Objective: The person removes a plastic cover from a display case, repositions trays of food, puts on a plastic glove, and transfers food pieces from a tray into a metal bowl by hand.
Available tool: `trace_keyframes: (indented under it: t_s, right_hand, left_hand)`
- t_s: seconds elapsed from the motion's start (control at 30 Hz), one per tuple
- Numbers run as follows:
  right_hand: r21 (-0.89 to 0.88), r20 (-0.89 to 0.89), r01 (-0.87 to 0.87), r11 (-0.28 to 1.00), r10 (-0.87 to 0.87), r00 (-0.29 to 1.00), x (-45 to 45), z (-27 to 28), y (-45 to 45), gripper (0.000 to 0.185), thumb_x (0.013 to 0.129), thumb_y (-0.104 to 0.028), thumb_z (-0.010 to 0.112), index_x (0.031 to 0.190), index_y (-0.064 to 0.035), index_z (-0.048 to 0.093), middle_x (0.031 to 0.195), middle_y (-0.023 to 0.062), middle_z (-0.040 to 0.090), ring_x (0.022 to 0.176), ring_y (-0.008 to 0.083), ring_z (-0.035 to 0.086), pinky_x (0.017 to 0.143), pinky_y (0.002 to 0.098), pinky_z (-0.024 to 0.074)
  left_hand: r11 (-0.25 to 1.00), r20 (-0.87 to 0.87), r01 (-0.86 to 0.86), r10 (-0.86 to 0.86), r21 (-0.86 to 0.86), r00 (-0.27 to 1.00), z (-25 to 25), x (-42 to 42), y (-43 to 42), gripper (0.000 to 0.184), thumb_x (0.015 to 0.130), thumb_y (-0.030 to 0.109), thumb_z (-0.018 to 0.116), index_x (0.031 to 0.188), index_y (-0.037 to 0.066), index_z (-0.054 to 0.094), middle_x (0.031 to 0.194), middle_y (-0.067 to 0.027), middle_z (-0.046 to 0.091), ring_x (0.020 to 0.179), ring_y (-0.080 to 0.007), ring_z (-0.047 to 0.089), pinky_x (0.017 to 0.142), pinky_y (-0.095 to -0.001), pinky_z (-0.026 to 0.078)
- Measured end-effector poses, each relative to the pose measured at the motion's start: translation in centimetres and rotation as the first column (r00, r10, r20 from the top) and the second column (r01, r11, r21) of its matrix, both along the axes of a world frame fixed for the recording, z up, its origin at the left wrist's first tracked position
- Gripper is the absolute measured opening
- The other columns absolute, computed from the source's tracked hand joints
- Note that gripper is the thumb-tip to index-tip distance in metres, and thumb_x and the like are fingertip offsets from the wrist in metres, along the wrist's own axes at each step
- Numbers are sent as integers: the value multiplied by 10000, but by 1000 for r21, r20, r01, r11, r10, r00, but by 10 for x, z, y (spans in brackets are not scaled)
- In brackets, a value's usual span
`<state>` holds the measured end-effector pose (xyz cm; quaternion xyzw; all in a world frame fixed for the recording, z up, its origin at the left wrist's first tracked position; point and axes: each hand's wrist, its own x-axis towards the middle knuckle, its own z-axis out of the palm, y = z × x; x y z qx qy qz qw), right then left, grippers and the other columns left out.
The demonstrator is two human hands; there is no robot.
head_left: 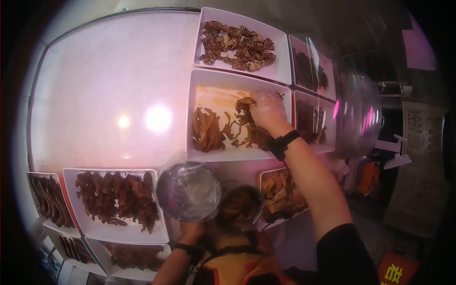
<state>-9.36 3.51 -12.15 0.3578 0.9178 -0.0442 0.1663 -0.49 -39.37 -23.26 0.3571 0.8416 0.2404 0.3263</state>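
My right hand (269, 111), in a clear plastic glove, is inside a white tray (237, 155) at the middle. Its fingers are closed on brown strips of cooked food (243, 105); the fingertips are partly hidden. More strips (207, 130) lie in a heap at the tray's left side. Below the tray, my left hand (191, 232) holds a round metal bowl (188, 191) lined with clear plastic film. Most of the left fingers are hidden under the bowl. Close to its right is a round container with dark brown food (240, 207).
A white tray of sesame-coated pieces (237, 45) stands behind. Trays of dark cooked food (116, 197) are at the lower left. Smaller trays (311, 66) adjoin on the right, beside a curved clear cover (361, 114). A tray of yellowish pieces (283, 192) sits under my right forearm.
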Motion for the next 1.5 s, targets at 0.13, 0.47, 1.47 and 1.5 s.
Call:
trace_keyframes:
  t_s: [0.13, 0.47, 1.47, 1.5]
  right_hand:
    - [-5, -382, -53, 999, 47, 923, 31, 25, 9, 244, 875, -108, 636, 1080, -100, 767, 1049, 185, 720, 1009, 366, 665, 910, 440, 525]
    - [-322, -407, -453, 831, 311, 859, 33, 2, -61, 497, 843, -61, 626, 1334, -138, 611, 918, 186, 673, 904, 404, 643, 826, 486, 518]
    - [-256, 169, -248, 934, 296, 940, 68, -36, -30, 118, 843, -130, 679, 927, -91, 753, 893, 196, 700, 863, 393, 670, 781, 476, 532]
    - [-320, 175, -272, 907, 339, 924, 73, -29, -21, 131, 847, -152, 693, 933, -81, 761, 918, 193, 709, 881, 383, 680, 786, 465, 539]
  left_hand:
    - [999, 62, -7, 9, -40, 998, 11, -5, 5, 340, 806, 250, 716, 1138, 177, 732, 1116, -121, 716, 1057, -373, 658, 890, -494, 517]
    - [999, -2, -32, 33, 42, 999, 23, -12, 18, 376, 819, 279, 737, 1189, 209, 715, 1162, -105, 708, 1038, -360, 666, 843, -481, 540]
    - [999, -8, -33, 33, -1, 999, 13, -7, 11, 393, 838, 317, 738, 1212, 200, 706, 1172, -109, 708, 1042, -350, 670, 857, -474, 541]
    - [998, 9, -55, 55, -8, 998, 15, -6, 12, 396, 843, 335, 738, 1215, 205, 707, 1178, -106, 708, 1039, -346, 671, 859, -470, 541]
